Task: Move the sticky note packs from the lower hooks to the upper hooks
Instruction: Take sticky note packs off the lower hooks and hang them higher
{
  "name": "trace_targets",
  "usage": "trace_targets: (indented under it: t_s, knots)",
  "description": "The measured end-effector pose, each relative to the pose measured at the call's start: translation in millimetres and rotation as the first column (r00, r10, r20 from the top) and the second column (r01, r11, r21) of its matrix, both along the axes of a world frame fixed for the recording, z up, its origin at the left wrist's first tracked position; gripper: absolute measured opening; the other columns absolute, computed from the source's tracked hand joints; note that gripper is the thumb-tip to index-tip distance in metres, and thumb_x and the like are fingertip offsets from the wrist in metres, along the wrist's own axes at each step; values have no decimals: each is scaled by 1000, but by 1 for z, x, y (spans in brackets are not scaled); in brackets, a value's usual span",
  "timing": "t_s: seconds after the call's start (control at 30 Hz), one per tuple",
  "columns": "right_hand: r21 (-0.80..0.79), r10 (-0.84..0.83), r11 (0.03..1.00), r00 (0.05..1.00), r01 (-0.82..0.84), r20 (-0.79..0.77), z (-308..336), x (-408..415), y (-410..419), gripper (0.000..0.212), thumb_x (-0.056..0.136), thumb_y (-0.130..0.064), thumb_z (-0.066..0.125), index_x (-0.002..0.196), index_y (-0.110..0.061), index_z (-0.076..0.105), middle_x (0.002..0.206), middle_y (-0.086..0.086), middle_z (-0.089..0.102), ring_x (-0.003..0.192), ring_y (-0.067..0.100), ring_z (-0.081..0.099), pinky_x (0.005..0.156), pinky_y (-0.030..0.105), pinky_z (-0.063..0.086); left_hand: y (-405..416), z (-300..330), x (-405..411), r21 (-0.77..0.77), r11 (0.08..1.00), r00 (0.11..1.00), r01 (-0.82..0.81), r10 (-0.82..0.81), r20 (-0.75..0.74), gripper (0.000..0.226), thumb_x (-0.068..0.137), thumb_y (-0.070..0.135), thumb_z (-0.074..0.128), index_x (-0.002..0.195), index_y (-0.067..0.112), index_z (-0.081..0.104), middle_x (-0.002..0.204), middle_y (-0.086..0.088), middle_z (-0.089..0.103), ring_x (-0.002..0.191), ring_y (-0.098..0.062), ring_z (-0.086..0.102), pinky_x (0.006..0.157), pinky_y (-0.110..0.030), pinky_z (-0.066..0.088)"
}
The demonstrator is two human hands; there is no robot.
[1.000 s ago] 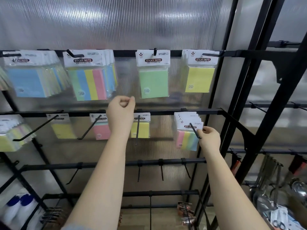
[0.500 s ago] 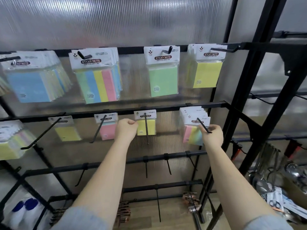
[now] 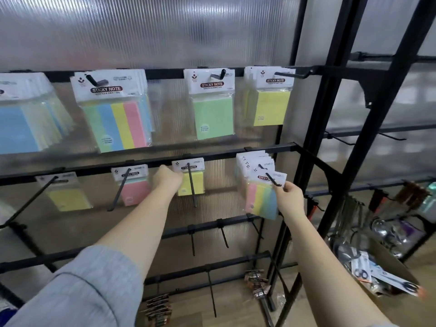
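A stack of striped sticky note packs (image 3: 260, 185) hangs on the rightmost lower hook (image 3: 271, 177), fanned out toward its tip; the front pack shows pink, yellow, green and blue bands. The right hand (image 3: 289, 198) pinches the lower right corner of that front pack's white header card between thumb and fingers, at the hook's end. To the left, a single yellow sticky note pack (image 3: 191, 177) hangs on its own lower hook (image 3: 191, 185), and the left hand (image 3: 168, 178) reaches to the pack's left edge; its fingers point away from the camera, so whether they grip the pack cannot be told. Further left on the same rail hang a pink pack (image 3: 134, 185) and another yellow pack (image 3: 64, 192).

On the upper rail (image 3: 165, 73) hang a yellow stack (image 3: 271, 97), a green pack (image 3: 212, 105), a striped stack (image 3: 115, 112) and a blue-fronted stack (image 3: 21, 119). A black metal rack frame (image 3: 313, 138) stands before a ribbed translucent panel (image 3: 146, 31). Lower right, a cardboard box (image 3: 387, 267) holds packaged scissors.
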State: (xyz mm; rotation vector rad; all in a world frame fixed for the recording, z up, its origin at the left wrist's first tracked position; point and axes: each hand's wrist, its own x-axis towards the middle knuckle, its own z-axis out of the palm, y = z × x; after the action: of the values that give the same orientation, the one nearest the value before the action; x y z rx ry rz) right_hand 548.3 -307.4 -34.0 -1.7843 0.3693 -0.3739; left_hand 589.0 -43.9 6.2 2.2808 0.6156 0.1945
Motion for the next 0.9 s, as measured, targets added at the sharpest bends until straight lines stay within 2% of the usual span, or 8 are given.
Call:
trace_targets:
  t_s: [0.1,0.23,0.33,0.5,0.57,0.73,0.9]
  knots:
    - [-55,-17,998,1000,16,-19,5,-12,0,32,97,-20,46,67,-12,50,64,2,49,60,16,40,52,28,28,-4,-3,4,30,999,999,30,-29,-39,51,96,26,48,139,4,33,123,-16,56,85,-25,51,67,-32,40]
    - [-134,-93,987,995,87,-39,18,-32,2,41,99,-18,39,58,-15,31,57,0,36,56,18,34,49,30,23,-11,-9,10,-54,998,999,36,-36,-9,47,95,20,50,136,1,36,128,-18,53,103,-31,56,70,-32,40]
    - [-188,-164,970,986,154,-39,28,-46,1,42,98,-17,38,57,-14,28,56,1,33,56,20,32,48,32,22,-18,-12,11,-137,990,999,-24,27,24,46,96,20,50,134,-1,36,129,-20,52,110,-35,56,71,-34,41]
    - [-207,-203,955,977,212,66,45,-66,-4,40,94,-18,42,58,-15,25,53,-1,26,52,17,24,49,33,17,-22,-19,10,-308,945,987,-112,141,75,54,94,16,55,137,-2,27,132,-20,50,115,-36,53,80,-36,43]
    - [-168,-201,962,975,215,95,51,-70,-6,38,93,-19,43,59,-15,25,54,-1,26,54,17,24,51,32,17,-22,-22,9,-351,926,982,-139,175,73,55,93,18,58,135,-3,30,128,-20,53,111,-35,55,84,-39,47]
    - [-115,-179,974,976,193,127,62,-78,-9,36,94,-20,43,61,-12,33,53,-2,32,50,13,27,48,29,21,-18,-29,17,-454,883,980,-119,179,92,39,90,22,61,120,-1,52,116,-16,62,101,-32,60,71,-33,42]
    - [-73,-151,984,977,163,153,64,-82,-11,36,93,-21,44,76,10,50,57,2,41,45,6,31,45,22,24,-16,-32,22,-435,900,984,-3,80,159,26,93,24,54,111,7,61,103,-9,64,82,-25,55,66,-27,39]
